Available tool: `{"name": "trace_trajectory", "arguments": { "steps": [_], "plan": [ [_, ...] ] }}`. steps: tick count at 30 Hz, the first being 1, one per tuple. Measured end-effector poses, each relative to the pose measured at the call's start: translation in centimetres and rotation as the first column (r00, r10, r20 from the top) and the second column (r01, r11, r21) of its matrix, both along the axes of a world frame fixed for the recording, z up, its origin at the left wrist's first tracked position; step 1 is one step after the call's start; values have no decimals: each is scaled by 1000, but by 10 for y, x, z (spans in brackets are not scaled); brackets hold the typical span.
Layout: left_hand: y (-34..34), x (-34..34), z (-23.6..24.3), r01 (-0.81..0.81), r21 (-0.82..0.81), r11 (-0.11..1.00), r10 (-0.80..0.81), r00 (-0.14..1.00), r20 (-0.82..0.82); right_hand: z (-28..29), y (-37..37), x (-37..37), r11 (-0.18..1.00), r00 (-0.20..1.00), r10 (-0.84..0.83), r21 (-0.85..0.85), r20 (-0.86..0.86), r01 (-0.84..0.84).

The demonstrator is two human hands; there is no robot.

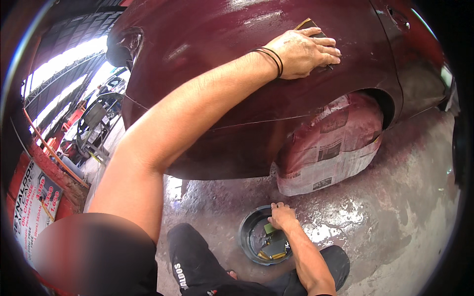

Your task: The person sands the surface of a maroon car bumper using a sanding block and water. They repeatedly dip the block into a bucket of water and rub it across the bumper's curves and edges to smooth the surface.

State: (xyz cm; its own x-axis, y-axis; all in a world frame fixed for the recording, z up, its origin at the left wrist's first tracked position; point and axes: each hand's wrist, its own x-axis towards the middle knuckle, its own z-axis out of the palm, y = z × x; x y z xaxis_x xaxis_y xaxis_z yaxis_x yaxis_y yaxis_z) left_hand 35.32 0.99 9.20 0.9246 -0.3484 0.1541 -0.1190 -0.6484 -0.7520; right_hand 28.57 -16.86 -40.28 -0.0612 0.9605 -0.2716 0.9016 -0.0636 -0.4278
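My left hand (306, 53) presses a dark sheet of sandpaper (306, 23) against the maroon car body panel (212, 44). Its fingers lie over the sheet, and a tan edge of the sheet sticks out above them. Lower down, my right hand (283, 217) is at the rim of a dark round basin (243, 246), fingers curled. A small green pad (269, 228) shows beside its thumb, seemingly in its grip. In the basin lie water, a dark flat piece (280, 245) and some yellowish pieces (265, 256).
Masking paper covers the rear wheel (335, 143), right of the basin. Wet concrete floor (395, 197) surrounds it. My knees (190, 251) flank the basin. A printed sign (37, 207) stands at the left, with workshop clutter and another vehicle (98, 113) beyond.
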Motion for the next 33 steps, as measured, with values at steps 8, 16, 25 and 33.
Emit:
{"name": "trace_trajectory", "arguments": {
  "steps": [8,16,25,33],
  "plan": [
    [17,-229,-41,-303,-61,951,291,945,-150,-17,-11,38,1000,1000,3,24,14,-3],
    [9,-44,75,50,-10,999,-51,998,-22,-7,-4,15,998,999,45,49,15,-45],
    [22,-283,-14,-354,9,935,354,935,17,-24,-14,36,993,998,54,108,24,-56],
    [17,-94,119,17,31,999,-19,996,90,-11,-1,15,995,996,73,65,51,-76]
  ]
}}
